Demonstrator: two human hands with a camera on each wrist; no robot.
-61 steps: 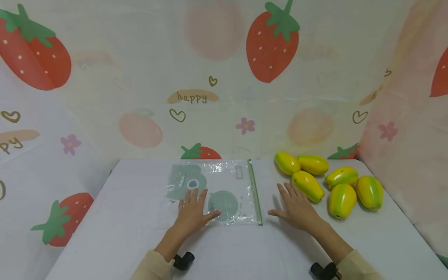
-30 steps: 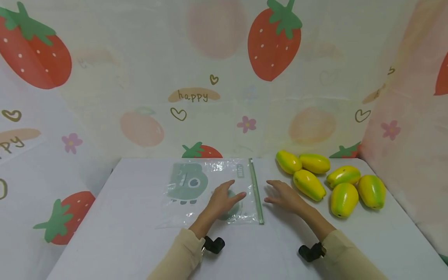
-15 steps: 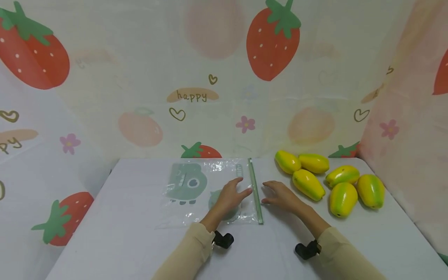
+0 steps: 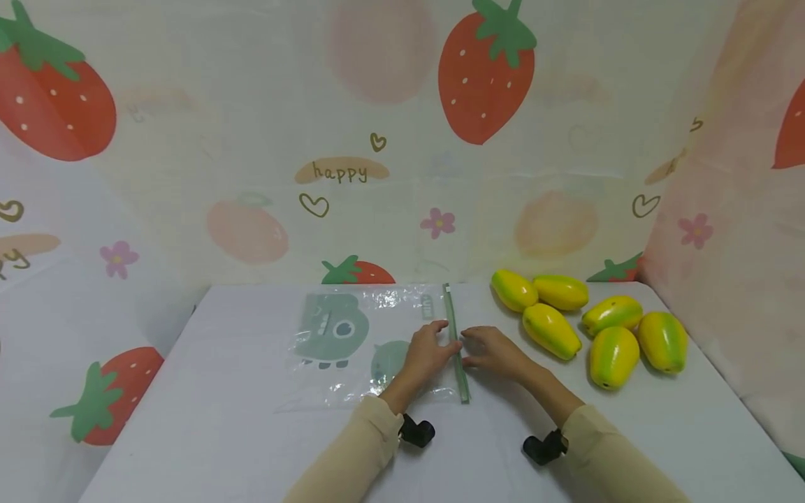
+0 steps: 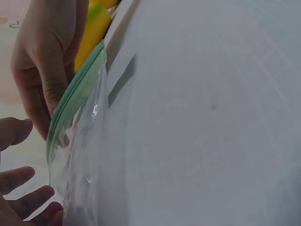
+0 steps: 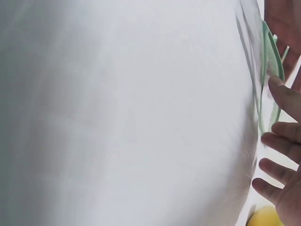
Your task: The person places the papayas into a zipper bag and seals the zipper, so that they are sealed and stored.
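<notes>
A clear zip bag (image 4: 333, 328) with green printed figures lies flat on the table, its green zip edge (image 4: 461, 381) toward the right. My left hand (image 4: 428, 356) is over the bag's right part, thumb at the zip edge. Just right of that edge is my right hand (image 4: 497, 353), its fingertips close to the zip strip. In the left wrist view, my left hand (image 5: 23, 197) has its fingers spread beside the bag's mouth (image 5: 77, 101). The right wrist view shows my right hand (image 6: 287, 150) with fingers apart alongside the green strips (image 6: 273, 61).
Several yellow-green mango-like fruits (image 4: 552, 332) lie in a group on the right of the white table (image 4: 207, 419). A patterned cloth (image 4: 402, 209) with strawberries hangs behind and at both sides. A black wrist camera (image 4: 418, 432) sits on each forearm.
My left hand has moved right across the bag to its zip edge. My right hand has moved left, away from the fruits, to the same edge. Bag and fruits stay in place.
</notes>
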